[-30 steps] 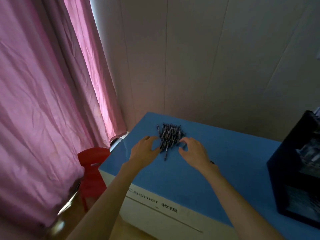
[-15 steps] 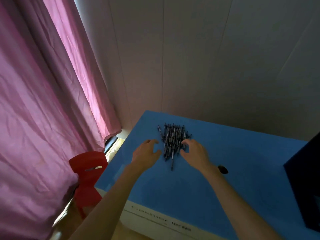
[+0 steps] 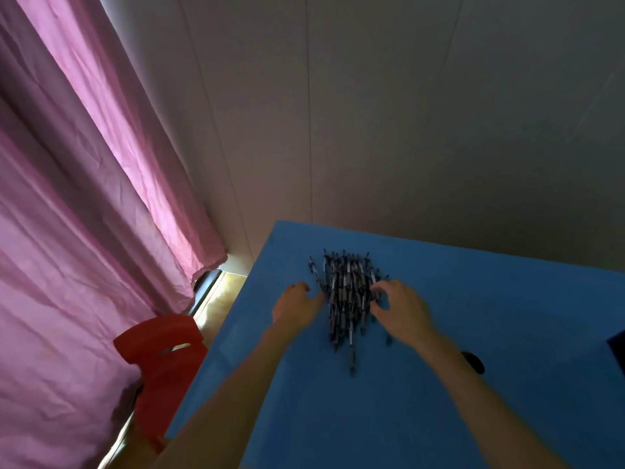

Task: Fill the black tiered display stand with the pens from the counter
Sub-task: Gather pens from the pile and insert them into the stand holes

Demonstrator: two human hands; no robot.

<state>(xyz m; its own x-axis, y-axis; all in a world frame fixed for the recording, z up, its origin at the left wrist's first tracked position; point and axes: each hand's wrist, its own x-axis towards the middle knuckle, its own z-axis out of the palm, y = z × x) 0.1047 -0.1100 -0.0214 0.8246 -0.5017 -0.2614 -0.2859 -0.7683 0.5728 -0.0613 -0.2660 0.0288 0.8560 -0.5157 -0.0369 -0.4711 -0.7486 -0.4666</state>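
You are gathering the pens [image 3: 348, 296] on the counter [image 3: 490, 333]: left hand [image 3: 297, 308] loose-fingered beside the heap, right hand [image 3: 400, 308] curling onto it, so next clamp a bundle.

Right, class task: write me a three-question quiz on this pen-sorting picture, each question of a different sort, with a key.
1. True or false: the pens lie in one heap on the blue counter.
2. Multiple choice: where are the hands relative to the heap? A) both on its left B) left hand on its left side, right hand on its right side C) both lifted well above it
3. Fill in: the chair beside the counter is ____.

Key: 1 true; 2 B; 3 red.
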